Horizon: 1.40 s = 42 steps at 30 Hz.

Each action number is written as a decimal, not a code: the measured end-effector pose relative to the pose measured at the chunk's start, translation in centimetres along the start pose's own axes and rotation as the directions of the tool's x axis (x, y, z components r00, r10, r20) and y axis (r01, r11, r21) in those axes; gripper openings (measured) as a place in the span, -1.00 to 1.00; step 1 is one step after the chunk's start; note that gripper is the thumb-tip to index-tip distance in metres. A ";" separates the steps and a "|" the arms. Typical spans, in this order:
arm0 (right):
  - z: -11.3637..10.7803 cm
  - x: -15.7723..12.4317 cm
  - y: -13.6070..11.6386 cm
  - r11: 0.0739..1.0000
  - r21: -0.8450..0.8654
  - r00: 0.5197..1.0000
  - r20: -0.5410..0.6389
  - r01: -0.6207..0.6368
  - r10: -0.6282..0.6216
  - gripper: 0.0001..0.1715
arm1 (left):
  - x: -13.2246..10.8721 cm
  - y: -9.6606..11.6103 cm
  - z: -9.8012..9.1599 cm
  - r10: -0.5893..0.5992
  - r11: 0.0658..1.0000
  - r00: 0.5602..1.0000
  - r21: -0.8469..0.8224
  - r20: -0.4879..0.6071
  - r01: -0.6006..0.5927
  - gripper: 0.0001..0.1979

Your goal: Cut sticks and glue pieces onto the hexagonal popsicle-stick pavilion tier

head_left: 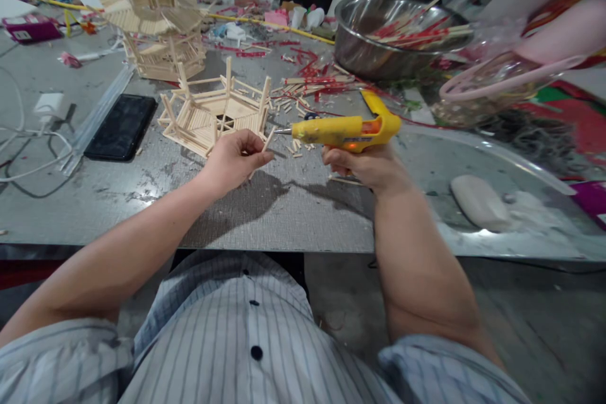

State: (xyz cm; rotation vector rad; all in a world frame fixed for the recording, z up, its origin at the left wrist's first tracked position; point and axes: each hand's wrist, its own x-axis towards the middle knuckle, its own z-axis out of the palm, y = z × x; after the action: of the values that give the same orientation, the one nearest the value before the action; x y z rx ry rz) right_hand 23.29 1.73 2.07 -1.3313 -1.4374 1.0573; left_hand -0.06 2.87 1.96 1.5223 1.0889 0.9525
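Observation:
Between the thumb and fingers of my left hand (237, 158) is a short wooden stick (268, 140), held tilted. My right hand (362, 165) grips a yellow hot glue gun (338, 131), whose metal nozzle points left at the stick's upper end; whether they touch I cannot tell. A small orange light glows on the gun. Just behind my left hand lies a six-sided wooden stick frame (194, 126) with upright posts and a slatted floor. Farther back on the left stands a tiered pagoda model (156, 25) built of similar sticks.
A black phone (122, 127) and a white charger (48, 105) with cables lie left. Cut stick pieces (296, 98) and red wrappers scatter behind the gun. A steel bowl (360, 44) of sticks stands back right, near a pink-rimmed basket (511, 79). A white mouse (479, 202) lies right.

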 end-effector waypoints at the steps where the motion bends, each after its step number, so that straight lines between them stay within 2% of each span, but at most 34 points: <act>1: 0.0 0.0 0.0 1.000 -0.009 1.000 0.003 0.002 -0.002 -0.38 | 0.0 0.1 0.0 0.002 1.000 1.000 0.007 0.000 -0.002 -0.74; 6: -0.2 0.2 0.3 0.999 -0.031 0.999 0.023 0.034 -0.033 -0.46 | -0.1 0.4 0.1 -0.023 0.999 1.000 0.029 0.014 0.023 -0.74; 9: -0.2 0.3 0.3 0.997 0.017 0.997 0.017 0.073 -0.073 -0.42 | -0.2 0.3 0.1 -0.041 0.999 0.999 0.010 0.025 0.041 -0.78; 12: -0.2 0.3 0.0 0.987 0.109 0.993 -0.020 0.117 -0.115 -0.40 | -0.2 0.1 0.1 -0.046 0.998 0.998 -0.033 -0.035 0.045 -0.83; 16: -0.3 0.0 -0.3 0.968 0.215 0.990 0.031 0.128 -0.138 -0.52 | -0.1 -0.1 0.0 0.042 0.992 0.990 -0.109 -0.133 -0.057 -0.85; 20: -0.6 -0.1 -0.2 0.963 0.254 0.991 0.068 0.093 -0.114 -0.64 | -0.2 0.0 -0.2 0.088 0.977 0.986 -0.179 -0.143 -0.113 -0.83; 29: -0.9 0.2 0.5 0.990 0.138 0.988 0.151 0.013 -0.034 -0.59 | 0.1 0.9 -1.0 0.080 0.959 0.968 -0.246 -0.237 -0.140 -0.81; 33: -0.9 0.2 0.5 0.996 0.086 0.982 0.189 0.002 -0.018 -0.54 | 0.3 1.1 -1.2 0.100 0.958 0.965 -0.240 -0.243 -0.159 -0.78; 42: -0.8 0.1 0.3 0.999 0.028 0.970 0.240 0.016 -0.022 -0.51 | 0.2 1.3 -1.2 0.063 0.952 0.973 -0.279 -0.222 -0.126 -0.84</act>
State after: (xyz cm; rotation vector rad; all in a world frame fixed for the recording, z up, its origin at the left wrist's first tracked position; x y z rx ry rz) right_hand 24.17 1.87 2.01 -1.1992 -1.6044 1.2541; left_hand -0.86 3.28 3.44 1.2598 0.9764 1.3056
